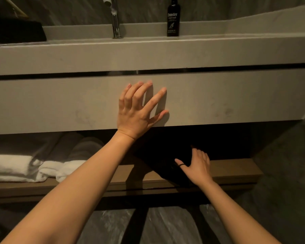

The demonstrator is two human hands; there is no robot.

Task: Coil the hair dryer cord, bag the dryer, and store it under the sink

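A black bag lies on the wooden shelf under the sink, dark against the shadow there. The hair dryer and its cord are hidden. My right hand rests on the bag with straight fingers, a dark ring on its thumb. My left hand is spread flat against the pale front panel of the vanity, fingers straight and apart.
Folded white towels lie at the left of the shelf. A chrome faucet and a dark hand-wash bottle stand on the sink ledge above. A black object sits at top left. Marbled floor shows below.
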